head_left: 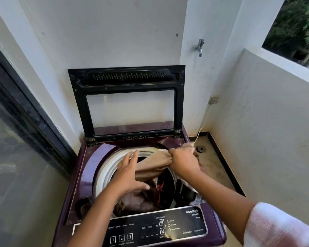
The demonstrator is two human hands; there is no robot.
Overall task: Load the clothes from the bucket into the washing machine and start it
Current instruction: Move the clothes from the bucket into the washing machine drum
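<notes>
Our right hand (183, 162) is clenched round a bunched tan cloth garment (156, 162) at the far right edge of the tub opening. Our left hand (127, 173) is spread flat beside it, fingers straight and holding nothing. Whether it touches the cloth we cannot tell. The garment hangs from the fist into the white-rimmed round drum (105, 172), above a heap of brownish and dark clothes (137, 200) already inside. The maroon top-loading washing machine (89, 163) stands in a white-walled corner with its black-framed glass lid (78, 104) raised upright and its black control panel (150, 227) nearest us. A steel wall tap (199, 47) is mounted up on the right, and a dark-framed glass sliding door (16, 157) runs along the left.
</notes>
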